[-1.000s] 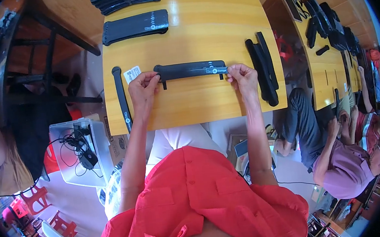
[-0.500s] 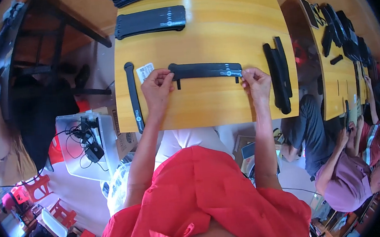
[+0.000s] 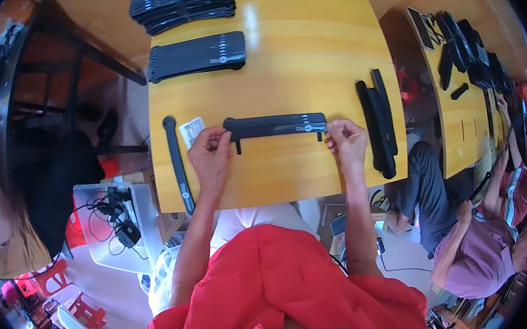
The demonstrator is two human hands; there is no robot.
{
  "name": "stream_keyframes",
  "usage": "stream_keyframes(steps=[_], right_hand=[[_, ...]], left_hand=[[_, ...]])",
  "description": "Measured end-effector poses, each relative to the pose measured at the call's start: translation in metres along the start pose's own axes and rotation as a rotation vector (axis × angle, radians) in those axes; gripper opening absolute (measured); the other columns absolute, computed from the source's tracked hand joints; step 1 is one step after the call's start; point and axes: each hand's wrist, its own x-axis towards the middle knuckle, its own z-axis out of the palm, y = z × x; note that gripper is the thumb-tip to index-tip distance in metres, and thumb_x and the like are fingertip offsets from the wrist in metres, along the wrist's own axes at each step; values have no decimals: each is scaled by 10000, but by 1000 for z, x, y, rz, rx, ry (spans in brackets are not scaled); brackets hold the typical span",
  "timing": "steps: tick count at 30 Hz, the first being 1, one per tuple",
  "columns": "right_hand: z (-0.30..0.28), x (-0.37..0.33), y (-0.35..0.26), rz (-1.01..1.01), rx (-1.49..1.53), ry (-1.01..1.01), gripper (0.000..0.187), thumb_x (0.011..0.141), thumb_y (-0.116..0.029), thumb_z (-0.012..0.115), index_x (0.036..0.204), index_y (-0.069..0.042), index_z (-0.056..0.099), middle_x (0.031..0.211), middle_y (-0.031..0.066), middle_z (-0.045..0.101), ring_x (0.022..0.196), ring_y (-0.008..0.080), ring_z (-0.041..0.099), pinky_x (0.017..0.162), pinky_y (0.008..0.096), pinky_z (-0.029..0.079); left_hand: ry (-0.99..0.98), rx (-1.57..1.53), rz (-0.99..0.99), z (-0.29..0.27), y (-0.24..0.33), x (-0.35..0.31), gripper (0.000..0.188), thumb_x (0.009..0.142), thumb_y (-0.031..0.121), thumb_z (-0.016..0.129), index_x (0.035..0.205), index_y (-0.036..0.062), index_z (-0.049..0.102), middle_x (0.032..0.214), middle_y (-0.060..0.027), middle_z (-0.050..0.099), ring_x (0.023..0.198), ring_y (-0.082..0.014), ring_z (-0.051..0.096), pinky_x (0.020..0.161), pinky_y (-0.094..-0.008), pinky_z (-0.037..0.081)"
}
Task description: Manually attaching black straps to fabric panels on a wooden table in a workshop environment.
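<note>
Across the near part of the wooden table lie flat black straps (image 3: 272, 125), layered together, with a rounded left end and a small white print near the right end. My left hand (image 3: 210, 157) pinches their left end between thumb and fingers. At the opposite end my right hand (image 3: 348, 142) is closed in the same way. Two short black pegs or strips (image 3: 238, 148) show below their near edge. Beside my left hand are a white printed label (image 3: 192, 127) and a single black strap (image 3: 178, 166) lying lengthwise.
Neat black strap stacks (image 3: 196, 55) occupy the table's far left. More dark straps (image 3: 377, 125) lie along the right edge. A clear plastic bin (image 3: 101, 227) with cables stands below at left. Other people work at both sides; one in a purple shirt (image 3: 482, 261) sits at right.
The view has tilted, so the table and straps appear lower and slightly to the left. Both hands still grip the ends of the straps.
</note>
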Motion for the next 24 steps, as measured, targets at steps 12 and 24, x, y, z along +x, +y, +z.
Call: stream_keyframes(steps=[12, 24], right_hand=[[4, 3, -3, 7, -74, 30, 64, 803, -58, 652, 767, -10, 631, 608, 19, 586, 461, 55, 507, 393, 168, 357], [6, 2, -2, -5, -99, 72, 83, 797, -63, 661, 755, 3, 634, 579, 13, 579, 441, 47, 500, 372, 173, 356]], left_hand=[[24, 40, 7, 2, 1, 2, 68, 794, 4, 635, 852, -1, 602, 696, -8, 581, 574, -34, 520, 469, -181, 465], [25, 55, 36, 2, 0, 2, 72, 784, 0, 645, 837, -4, 597, 687, -10, 576, 565, -35, 511, 464, -180, 461]])
